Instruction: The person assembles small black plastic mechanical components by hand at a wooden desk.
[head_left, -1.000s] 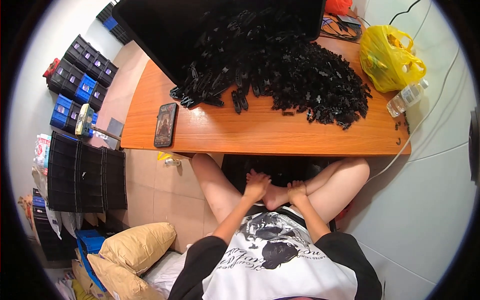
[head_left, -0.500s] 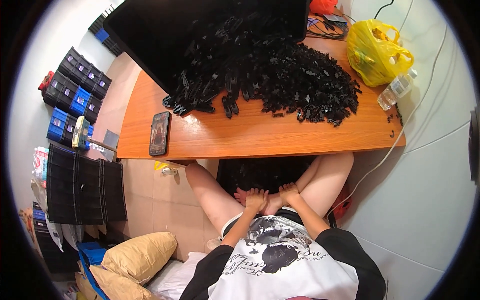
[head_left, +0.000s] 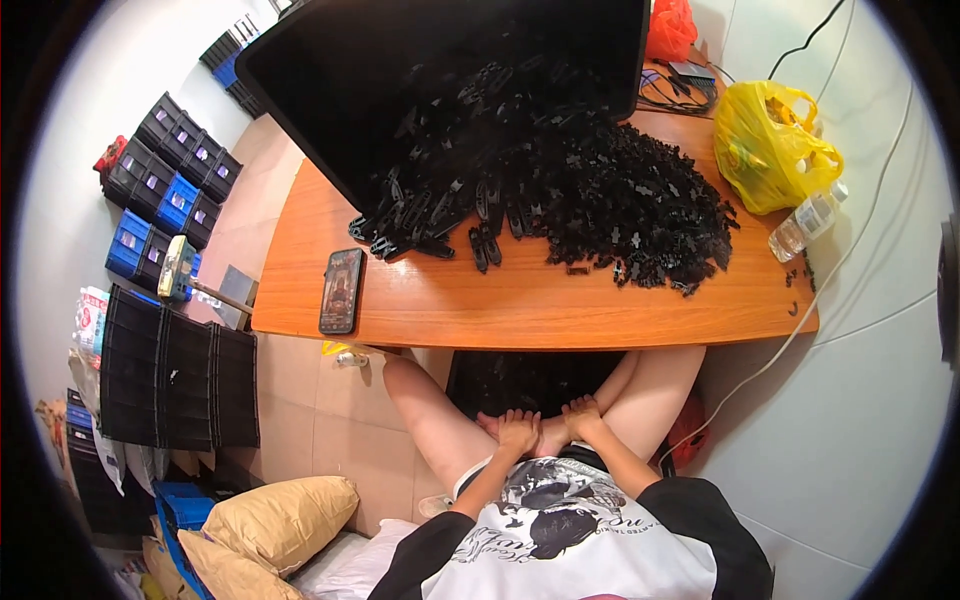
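Note:
Below the table edge, my left hand [head_left: 518, 432] lies on my bare foot, its fingers spread and holding nothing. Beside it my right hand [head_left: 583, 417] rests over my ankle, also with no object in it and its fingers laid out. On the wooden table [head_left: 470, 315] in front of me is a heap of small black plastic pieces [head_left: 640, 220]. To its left, longer black plastic clips [head_left: 420, 220] spill out of a large black tray [head_left: 330, 90]. A phone with its screen lit [head_left: 342, 290] lies near the table's left front edge.
A yellow plastic bag [head_left: 765, 150] and a clear bottle [head_left: 805, 225] stand at the table's right side by a white cable [head_left: 840, 255]. Black and blue crates [head_left: 185, 365] are stacked on the left. Tan sacks [head_left: 285, 520] lie at my lower left.
The whole view has shifted, so the table and its contents sit lower and slightly further right in the picture. My hands stay resting on my foot and ankle.

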